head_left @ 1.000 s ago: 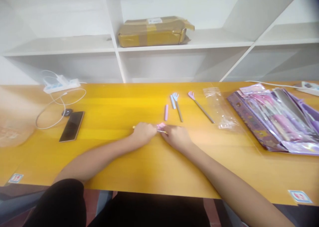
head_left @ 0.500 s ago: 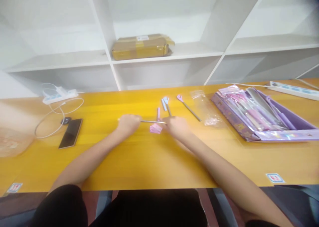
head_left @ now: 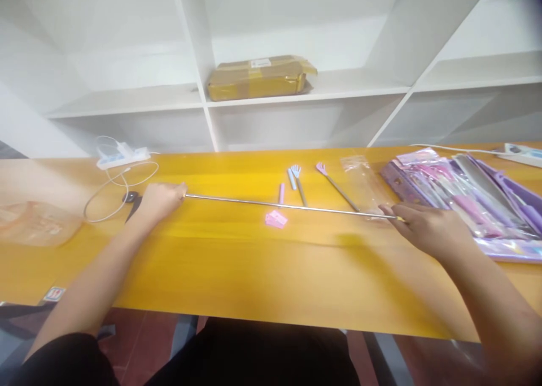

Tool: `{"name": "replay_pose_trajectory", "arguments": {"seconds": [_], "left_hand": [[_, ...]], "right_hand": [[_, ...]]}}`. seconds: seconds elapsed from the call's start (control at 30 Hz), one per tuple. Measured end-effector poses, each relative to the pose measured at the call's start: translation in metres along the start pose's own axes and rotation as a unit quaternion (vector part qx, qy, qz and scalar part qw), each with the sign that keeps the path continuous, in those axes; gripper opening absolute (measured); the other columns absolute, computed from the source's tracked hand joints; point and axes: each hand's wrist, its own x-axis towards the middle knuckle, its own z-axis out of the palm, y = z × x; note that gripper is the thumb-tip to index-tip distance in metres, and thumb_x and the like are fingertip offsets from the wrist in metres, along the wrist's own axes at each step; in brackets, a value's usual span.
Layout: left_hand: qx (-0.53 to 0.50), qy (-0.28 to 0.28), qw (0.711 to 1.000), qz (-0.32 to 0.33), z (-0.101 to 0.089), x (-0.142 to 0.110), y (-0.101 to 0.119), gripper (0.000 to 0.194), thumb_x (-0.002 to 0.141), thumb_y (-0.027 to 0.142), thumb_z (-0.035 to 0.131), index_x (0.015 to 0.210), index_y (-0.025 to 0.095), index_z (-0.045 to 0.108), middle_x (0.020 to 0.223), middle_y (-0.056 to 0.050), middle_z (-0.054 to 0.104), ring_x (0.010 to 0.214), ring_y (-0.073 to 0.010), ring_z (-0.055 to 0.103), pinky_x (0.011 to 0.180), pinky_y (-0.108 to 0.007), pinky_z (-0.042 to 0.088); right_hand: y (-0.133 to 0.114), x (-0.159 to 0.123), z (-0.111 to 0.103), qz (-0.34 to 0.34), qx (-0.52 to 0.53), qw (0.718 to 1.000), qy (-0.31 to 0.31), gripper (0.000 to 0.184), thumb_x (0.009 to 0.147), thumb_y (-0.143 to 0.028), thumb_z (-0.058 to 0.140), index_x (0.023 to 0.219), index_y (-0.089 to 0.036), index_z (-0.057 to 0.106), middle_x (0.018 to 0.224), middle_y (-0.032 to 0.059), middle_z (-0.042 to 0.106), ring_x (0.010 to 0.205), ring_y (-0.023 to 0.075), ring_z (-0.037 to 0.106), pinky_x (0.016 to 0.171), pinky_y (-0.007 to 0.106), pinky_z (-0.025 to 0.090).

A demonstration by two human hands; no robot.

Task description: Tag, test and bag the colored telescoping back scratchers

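A thin silver telescopic rod [head_left: 271,204] stretches above the table between my hands. My left hand [head_left: 163,200] is closed round its left end, and my right hand [head_left: 427,228] grips the right end, where a small yellowish tip shows. Behind the rod lie a back scratcher with a blue claw [head_left: 296,171] and another with a pink-purple claw [head_left: 322,169], both on thin metal shafts. Beside them are a short blue tube [head_left: 292,178] and a purple tube [head_left: 282,193]. Small pink cards [head_left: 276,219] rest just in front of the rod.
A purple box [head_left: 400,181] full of plastic-wrapped items stands at right, partly behind my right hand. A clear bag [head_left: 359,174] lies beside it. At left are a power strip [head_left: 122,158], white cable and orange-tinted plastic bag [head_left: 42,225]. A taped parcel [head_left: 258,80] sits on the shelf.
My hands have moved far apart, left hand leftward and right hand rightward, and the telescopic rod between them is drawn out much longer. The view has shifted slightly.
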Motion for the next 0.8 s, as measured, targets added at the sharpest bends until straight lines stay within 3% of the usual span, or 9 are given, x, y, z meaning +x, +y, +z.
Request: {"name": "replay_pose_trajectory", "arguments": {"seconds": [0.3, 0.5, 0.8], "left_hand": [[-0.016, 0.014, 1.0, 0.008, -0.002, -0.001, 0.001, 0.042, 0.104, 0.025, 0.036, 0.092, 0.019, 0.076, 0.078, -0.014, 0.073, 0.074, -0.0274, 0.069, 0.063, -0.032, 0.033], [-0.024, 0.011, 1.0, 0.004, 0.001, 0.0, 0.007, 0.039, 0.101, 0.024, 0.038, 0.089, 0.018, 0.075, 0.077, -0.014, 0.074, 0.074, -0.0282, 0.07, 0.061, -0.031, 0.03], [-0.006, -0.006, 1.0, 0.012, 0.01, 0.0, 0.01, 0.036, 0.099, 0.022, 0.04, 0.092, 0.018, 0.075, 0.077, -0.013, 0.074, 0.074, -0.0262, 0.07, 0.06, -0.03, 0.027]], "right_hand": [[0.003, -0.007, -0.003, 0.005, -0.003, 1.0, 0.005, 0.06, 0.106, -0.062, 0.04, 0.068, -0.022, 0.065, 0.081, 0.0108, 0.076, 0.068, 0.0161, 0.062, 0.058, 0.032, 0.03], [0.007, -0.01, 0.002, -0.03, -0.004, 0.999, 0.042, 0.057, 0.106, -0.058, 0.044, 0.07, -0.023, 0.07, 0.078, 0.0097, 0.076, 0.067, 0.0169, 0.062, 0.058, 0.03, 0.03], [0.006, -0.011, 0.011, 0.011, -0.005, 1.0, -0.019, 0.049, 0.103, -0.055, 0.048, 0.079, -0.023, 0.076, 0.093, 0.0116, 0.08, 0.074, 0.0189, 0.068, 0.061, 0.029, 0.037]]}}
